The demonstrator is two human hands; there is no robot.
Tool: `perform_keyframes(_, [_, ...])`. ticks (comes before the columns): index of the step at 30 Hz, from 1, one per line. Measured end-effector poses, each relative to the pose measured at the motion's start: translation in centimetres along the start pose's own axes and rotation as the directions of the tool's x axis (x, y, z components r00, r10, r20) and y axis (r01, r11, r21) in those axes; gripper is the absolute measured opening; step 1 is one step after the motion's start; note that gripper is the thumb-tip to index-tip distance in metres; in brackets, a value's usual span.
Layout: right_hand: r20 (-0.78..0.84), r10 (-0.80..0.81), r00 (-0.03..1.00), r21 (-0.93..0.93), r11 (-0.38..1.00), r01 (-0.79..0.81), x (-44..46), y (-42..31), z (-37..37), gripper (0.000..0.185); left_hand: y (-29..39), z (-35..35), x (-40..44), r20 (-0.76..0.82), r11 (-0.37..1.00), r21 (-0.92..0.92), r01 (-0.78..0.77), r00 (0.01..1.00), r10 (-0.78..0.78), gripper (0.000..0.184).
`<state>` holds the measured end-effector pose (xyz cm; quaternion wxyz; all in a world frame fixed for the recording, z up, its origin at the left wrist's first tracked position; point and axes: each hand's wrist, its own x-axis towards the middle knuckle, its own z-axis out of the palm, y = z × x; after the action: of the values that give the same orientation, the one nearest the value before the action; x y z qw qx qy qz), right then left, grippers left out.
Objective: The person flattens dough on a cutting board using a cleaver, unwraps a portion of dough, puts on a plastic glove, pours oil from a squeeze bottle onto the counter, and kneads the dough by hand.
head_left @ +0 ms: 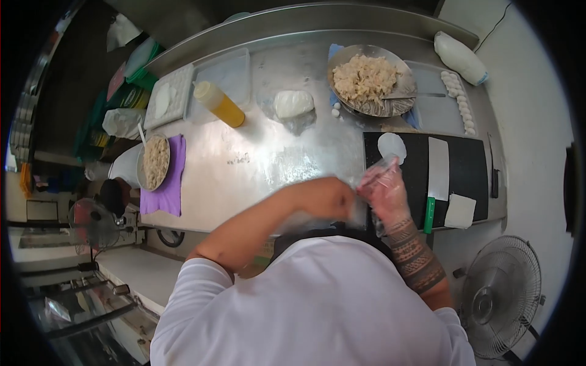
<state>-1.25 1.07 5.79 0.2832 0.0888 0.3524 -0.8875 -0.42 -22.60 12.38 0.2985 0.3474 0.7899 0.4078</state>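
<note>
My right hand is in a clear plastic glove at the left edge of the black board, its fingers stretched out toward a flat white disc, probably dough. Loose plastic shows about its fingertips and below the wrist. My left hand reaches across my body, close beside the right hand. Motion smears it, and its fingers are hidden, so what it holds cannot be made out. Right of the hands, a broad-bladed knife with a green handle lies on the board, with a folded white cloth nearby.
A metal bowl of pale filling stands at the back beside a tray with small dough balls. A yellow oil bottle and a plastic-wrapped white block stand mid-table. Another bowl sits on a purple cloth at left.
</note>
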Motion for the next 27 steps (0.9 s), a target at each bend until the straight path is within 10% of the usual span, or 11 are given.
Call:
perform_keyframes(2, [-0.085, -0.033, 0.996, -0.068, 0.997, 0.027, -1.2, -0.3, -1.7, 0.076, -5.9, -3.6, 0.0, -0.538, 1.0, 0.026, 0.007, 0.843, 0.008, 0.027])
perform_keyframes(5, [-0.213, -0.06, 0.975, -0.01, 0.998, 0.06, -4.1, 0.5, -2.5, 0.077, -14.0, -10.8, -0.6, -0.832, 0.827, 0.367, 0.426, 0.548, 0.087, 0.073])
perform_keyframes(11, [-0.415, -0.102, 0.904, 0.08, 0.986, 0.148, -7.3, 4.2, -1.4, 0.075, -21.3, -15.2, -0.1, -0.709, 0.909, 0.138, 0.392, 0.68, -0.186, 0.085])
perform_keyframes(14, [-0.413, -0.11, 0.904, 0.068, 0.986, 0.151, -7.6, 5.9, -2.0, 0.074, -22.8, -16.2, 1.1, -0.61, 0.902, -0.352, 0.25, 0.67, -0.423, 0.081])
perform_keyframes(18, [-0.397, -0.187, 0.899, 0.034, 0.975, 0.218, -7.5, 6.2, -1.6, 0.072, -20.5, -15.0, -0.9, -0.28, 0.384, -0.921, -0.063, 0.793, -0.541, 0.063])
perform_keyframes(22, [-0.387, -0.174, 0.905, 0.006, 0.981, 0.192, -6.9, 6.1, -0.7, 0.071, -19.3, -12.4, -4.3, -0.319, 0.494, -0.851, 0.175, 0.575, -0.753, 0.074])
perform_keyframes(23, [-0.382, -0.161, 0.91, -0.003, 0.985, 0.173, -6.6, 6.0, -0.2, 0.071, -19.9, -11.0, -5.6, -0.327, 0.53, -0.842, 0.103, 0.684, -0.652, 0.075])
perform_keyframes(27, [-0.238, -0.118, 0.964, -0.045, 0.993, 0.111, -6.1, 6.4, 0.7, 0.07, -16.0, -7.2, -5.6, -0.469, 0.65, -0.736, 0.189, 0.549, -0.692, 0.071])
